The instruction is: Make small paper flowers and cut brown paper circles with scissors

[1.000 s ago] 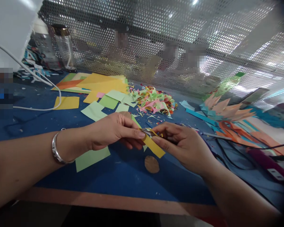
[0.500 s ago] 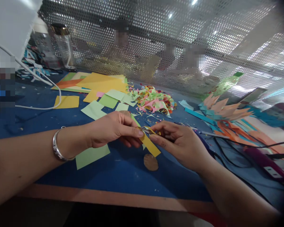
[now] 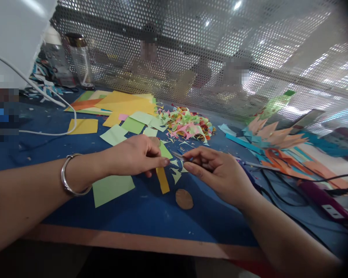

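My left hand is closed, thumb against fingers, on a strip of yellow paper whose end hangs below the fingers. Facing it from the right, my right hand is closed around small scissors; only their thin metal blades stick out towards the left thumb, the handles being hidden in the fingers. Pale green scraps lie on the table beneath the blades. A brown oval piece lies just below them.
Green squares and yellow sheets lie on the blue table. A heap of colourful clippings is behind my hands. At right are orange-handled scissors, cables and a purple power strip. Bottles stand back left, before a perforated screen.
The yellow strip has swung left and now hangs more upright from my left hand. The blades have come away from it, and a small yellow piece beside my right fingers is gone from there.
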Demonstrator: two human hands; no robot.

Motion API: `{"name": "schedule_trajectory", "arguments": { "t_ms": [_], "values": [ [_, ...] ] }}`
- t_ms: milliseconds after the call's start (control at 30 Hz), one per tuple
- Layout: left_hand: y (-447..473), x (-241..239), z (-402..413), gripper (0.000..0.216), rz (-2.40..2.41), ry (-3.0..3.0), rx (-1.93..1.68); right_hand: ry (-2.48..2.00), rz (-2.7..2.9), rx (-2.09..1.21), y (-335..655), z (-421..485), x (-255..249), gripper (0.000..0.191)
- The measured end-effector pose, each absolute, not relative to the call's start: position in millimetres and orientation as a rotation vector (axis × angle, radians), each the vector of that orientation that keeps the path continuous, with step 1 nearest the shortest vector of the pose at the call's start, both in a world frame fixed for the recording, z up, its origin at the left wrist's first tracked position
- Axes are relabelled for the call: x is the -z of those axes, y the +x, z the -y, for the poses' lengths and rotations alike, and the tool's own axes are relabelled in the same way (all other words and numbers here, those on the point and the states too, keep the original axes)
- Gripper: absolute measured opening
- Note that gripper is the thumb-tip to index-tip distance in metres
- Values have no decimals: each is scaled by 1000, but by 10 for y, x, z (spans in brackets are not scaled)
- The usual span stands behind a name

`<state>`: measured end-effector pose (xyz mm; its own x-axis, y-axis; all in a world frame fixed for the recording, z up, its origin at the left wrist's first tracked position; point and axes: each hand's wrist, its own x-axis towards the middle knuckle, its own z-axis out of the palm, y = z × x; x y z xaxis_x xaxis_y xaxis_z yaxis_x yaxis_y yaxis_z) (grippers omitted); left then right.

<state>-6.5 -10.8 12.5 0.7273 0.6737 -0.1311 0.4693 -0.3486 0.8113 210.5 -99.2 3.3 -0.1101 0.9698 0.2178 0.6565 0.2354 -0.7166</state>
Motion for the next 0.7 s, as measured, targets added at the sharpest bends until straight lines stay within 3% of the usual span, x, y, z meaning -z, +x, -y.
{"name": "schedule_trajectory", "arguments": {
  "t_ms": [100, 367, 533, 700],
  "values": [
    [-151, -174, 44, 44, -897, 2358, -263, -1543, 1863, -573, 2128, 988, -11, 29],
    [-281, -274, -201, 18, -1253, 2551, -456, -1609, 1921, -490, 2157, 980, 59, 32],
    [-196, -144, -370, 30, -1368, 2609, -235, -1626, 1940, -434, 2168, 973, 70, 31],
    [-180, -63, -498, 46, -1325, 2671, -295, -1650, 1960, -436, 2165, 966, 76, 32]
  ]
}}
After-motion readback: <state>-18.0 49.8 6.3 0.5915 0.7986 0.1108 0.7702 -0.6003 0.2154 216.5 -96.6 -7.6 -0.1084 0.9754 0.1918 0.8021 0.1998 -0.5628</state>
